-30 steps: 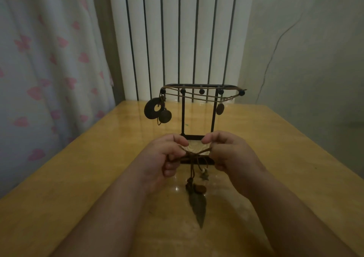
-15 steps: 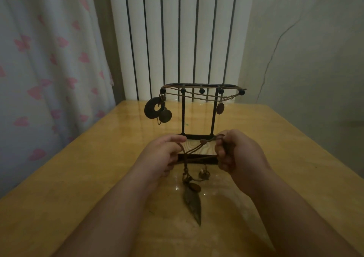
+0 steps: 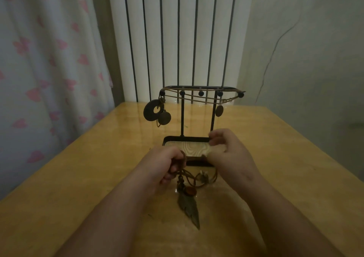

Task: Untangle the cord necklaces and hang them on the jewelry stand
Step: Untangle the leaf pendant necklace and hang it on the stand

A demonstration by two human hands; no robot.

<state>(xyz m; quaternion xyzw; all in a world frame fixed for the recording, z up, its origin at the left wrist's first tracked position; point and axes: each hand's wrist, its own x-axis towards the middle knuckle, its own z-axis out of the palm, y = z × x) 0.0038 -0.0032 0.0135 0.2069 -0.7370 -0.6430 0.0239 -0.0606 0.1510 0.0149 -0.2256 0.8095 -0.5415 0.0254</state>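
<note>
left hand [image 3: 165, 164]: fingers curled round a loop of the cord necklace [image 3: 190, 175], gripping it just in front of the stand's base; the loop pokes out above the knuckles.
right hand [image 3: 231, 155]: fingers curled in, held slightly higher and farther back than the left; a strand runs into its lower fingers, though the exact pinch is blurred.
cord necklace: strung between the two hands as a short, nearly level strand, with slack loops drooping below and between them.
feather pendant [image 3: 189, 210]: hangs from the tangle below the left hand's grip, tip pointing toward the camera, lying on or just above the table; which one cannot be told.
beads: a reddish-brown bead [image 3: 191, 191] sits at the feather's top, a pale charm [image 3: 203, 177] in the slack nearer the right hand.
jewelry stand [image 3: 182, 117]: upright on the table [image 3: 78, 168] behind both hands, its base partly hidden by them.
top bar [image 3: 201, 88]: already carries cords, with a ring pendant [image 3: 151, 111] and disc pendant [image 3: 164, 118] at the left end and an oval pendant [image 3: 219, 110] near the right.
backdrop: flowered curtain [image 3: 39, 60] at left.
</note>
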